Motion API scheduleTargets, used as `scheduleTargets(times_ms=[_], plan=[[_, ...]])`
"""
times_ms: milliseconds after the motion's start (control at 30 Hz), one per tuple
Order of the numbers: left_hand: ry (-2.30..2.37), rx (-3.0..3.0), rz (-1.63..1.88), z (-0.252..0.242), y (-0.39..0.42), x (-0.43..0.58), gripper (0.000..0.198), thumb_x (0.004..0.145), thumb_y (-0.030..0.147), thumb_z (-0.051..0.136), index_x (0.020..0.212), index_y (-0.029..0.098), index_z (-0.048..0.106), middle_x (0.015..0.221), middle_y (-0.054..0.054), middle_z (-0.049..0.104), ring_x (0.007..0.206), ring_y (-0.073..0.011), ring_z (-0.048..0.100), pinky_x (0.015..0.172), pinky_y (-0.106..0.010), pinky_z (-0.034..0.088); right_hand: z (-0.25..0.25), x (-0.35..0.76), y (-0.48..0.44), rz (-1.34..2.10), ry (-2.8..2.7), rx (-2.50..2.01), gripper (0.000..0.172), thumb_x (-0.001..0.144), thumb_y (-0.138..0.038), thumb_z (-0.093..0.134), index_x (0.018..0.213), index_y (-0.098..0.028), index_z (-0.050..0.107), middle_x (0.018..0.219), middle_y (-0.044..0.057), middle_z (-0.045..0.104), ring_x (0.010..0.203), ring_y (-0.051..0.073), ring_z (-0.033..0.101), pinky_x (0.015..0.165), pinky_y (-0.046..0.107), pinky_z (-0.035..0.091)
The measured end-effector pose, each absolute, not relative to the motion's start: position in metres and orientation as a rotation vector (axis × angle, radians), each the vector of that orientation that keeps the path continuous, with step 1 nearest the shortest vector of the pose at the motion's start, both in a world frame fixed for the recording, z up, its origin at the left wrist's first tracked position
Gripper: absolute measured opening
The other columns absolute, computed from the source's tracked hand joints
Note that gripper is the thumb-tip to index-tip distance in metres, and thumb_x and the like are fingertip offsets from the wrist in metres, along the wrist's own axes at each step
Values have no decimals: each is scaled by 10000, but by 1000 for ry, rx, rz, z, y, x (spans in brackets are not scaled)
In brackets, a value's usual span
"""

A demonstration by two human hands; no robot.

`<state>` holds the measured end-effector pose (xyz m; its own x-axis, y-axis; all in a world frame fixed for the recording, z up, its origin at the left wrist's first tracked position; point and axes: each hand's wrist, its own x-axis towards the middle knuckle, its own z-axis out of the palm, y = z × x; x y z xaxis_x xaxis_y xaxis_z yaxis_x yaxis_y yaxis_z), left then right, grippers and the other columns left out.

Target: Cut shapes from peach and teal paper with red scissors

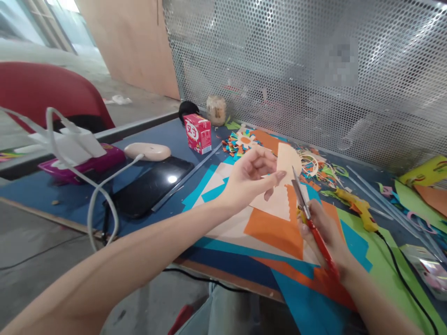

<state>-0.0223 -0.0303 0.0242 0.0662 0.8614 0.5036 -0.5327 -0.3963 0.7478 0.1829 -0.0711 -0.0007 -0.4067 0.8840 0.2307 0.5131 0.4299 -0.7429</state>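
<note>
Left forearm slants inward, left hand pinching cream paper; right hand grips red scissors

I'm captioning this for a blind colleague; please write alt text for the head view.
A person's left hand holds a cream paper piece while the right hand holds red-handled scissors at its edge. Colored paper sheets lie below, with a yellow glue gun to the right.

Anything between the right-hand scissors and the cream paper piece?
Nothing visible. The scissors in the right hand have their tips at the lower right of the cream paper piece; the left hand grips its left side, clear of the blades.
</note>
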Motion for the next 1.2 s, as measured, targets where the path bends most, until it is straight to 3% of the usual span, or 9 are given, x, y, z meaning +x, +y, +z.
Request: scheduleTargets(times_ms=[267, 700, 1033, 1200], plan=[[436, 1165, 1562, 26, -32, -21, 351, 631, 187, 821, 800, 179, 514, 636, 54, 595, 456, -53, 519, 320, -153, 432, 0, 181, -70, 687, -2107, -1227, 240, 894, -428, 476, 798, -255, 340, 603, -63, 431, 512, 123, 373, 467, 260, 293], [469, 1074, 1461, 21, -33, -16, 351, 602, 165, 829, 750, 174, 511, 588, 66, 601, 376, -67, 528, 337, -194, 436, -2, 179, -67, 675, -2112, -1265, 286, 901, -507, 414, 810, -252, 322, 621, -57, 432, 534, 122, 366, 485, 259, 314], [564, 994, 1274, 21, -35, -14, 301, 585, 262, 840, 744, 139, 616, 624, -22, 664, 524, -94, 583, 384, -178, 325, -3, 177, -69, 634, -2086, -1313, 269, 883, -476, 451, 792, -255, 327, 586, -67, 416, 491, 123, 398, 448, 244, 313], [565, 1005, 1202, 25, -39, -13, 312, 584, 280, 832, 706, 142, 581, 536, -18, 635, 440, -59, 505, 382, -173, 241, -3, 177, -69, 559, -2118, -1273, 240, 875, -408, 470, 774, -259, 311, 568, -72, 412, 462, 120, 392, 439, 244, 302]])
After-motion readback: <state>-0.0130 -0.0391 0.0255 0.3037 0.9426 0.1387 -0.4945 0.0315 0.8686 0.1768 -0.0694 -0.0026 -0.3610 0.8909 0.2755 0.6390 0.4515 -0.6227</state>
